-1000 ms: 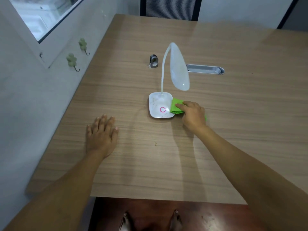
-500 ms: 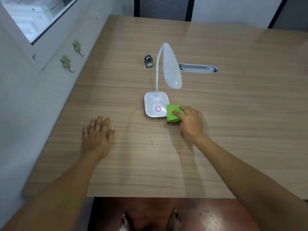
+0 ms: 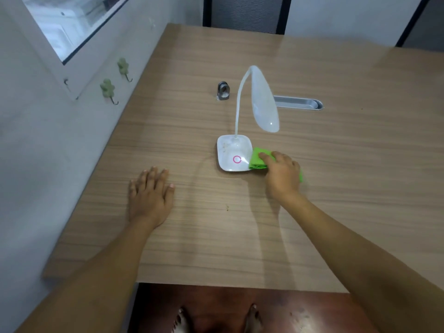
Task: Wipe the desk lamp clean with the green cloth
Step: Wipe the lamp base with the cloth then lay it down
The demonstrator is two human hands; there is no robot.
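A white desk lamp (image 3: 234, 153) stands mid-table, with a square base bearing a pink ring, a thin bent neck and a long oval head hanging over its right side. The base shows brownish specks at its far left. A folded green cloth (image 3: 257, 160) lies against the base's right edge, overlapping its corner. My right hand (image 3: 281, 174) presses down on the cloth, fingers pointing left, and hides most of it. My left hand (image 3: 150, 193) lies flat on the wooden table, palm down, fingers spread, well to the left of the lamp.
A small grey metal clip-like piece (image 3: 223, 90) stands behind the lamp. A grey oval cable slot (image 3: 298, 103) is set into the table (image 3: 360, 164) at the back right. A wall with two green hooks (image 3: 107, 88) borders the left edge. A chair back (image 3: 245, 13) is beyond the far edge.
My right hand has slid the green cloth along the lamp base's right edge, first toward me, then back up. The left hand has stayed flat.
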